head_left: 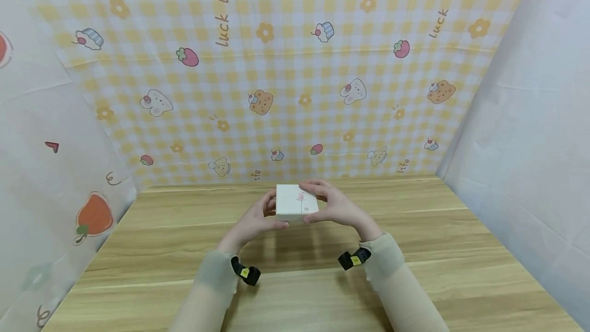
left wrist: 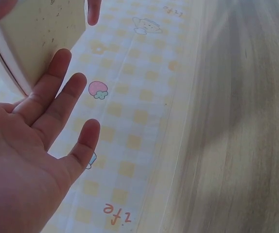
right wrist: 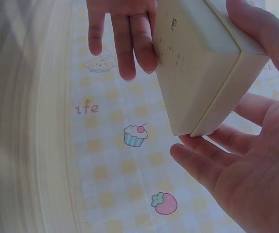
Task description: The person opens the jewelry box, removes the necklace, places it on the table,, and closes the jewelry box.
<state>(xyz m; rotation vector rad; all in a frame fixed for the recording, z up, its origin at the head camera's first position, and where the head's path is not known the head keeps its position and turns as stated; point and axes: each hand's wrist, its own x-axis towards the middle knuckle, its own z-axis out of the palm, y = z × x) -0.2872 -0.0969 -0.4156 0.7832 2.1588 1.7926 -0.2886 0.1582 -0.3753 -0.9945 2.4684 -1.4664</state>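
Observation:
A small white lidded box (head_left: pixel 287 203) with a pink flower on its lid is held up over the table between two hands. At its left side, my left hand (head_left: pixel 253 222) grips it, thumb at the near edge and fingers behind and beneath. My right hand (head_left: pixel 338 208) holds the right side, its thumb at the near corner and its forefinger along the lid's far edge. The right wrist view shows the seam between lid and base on the box (right wrist: pixel 193 73), with small dark print on its underside. In the left wrist view, the left fingers (left wrist: pixel 57 73) reach along that underside.
The wood-grain table (head_left: pixel 295 296) spreads below the hands. Behind it hangs a yellow checked cloth (head_left: pixel 295 76) with cartoon prints. White cloths stand at the left (head_left: pixel 69 117) and right (head_left: pixel 530 142). Each wrist carries a black camera on a strap.

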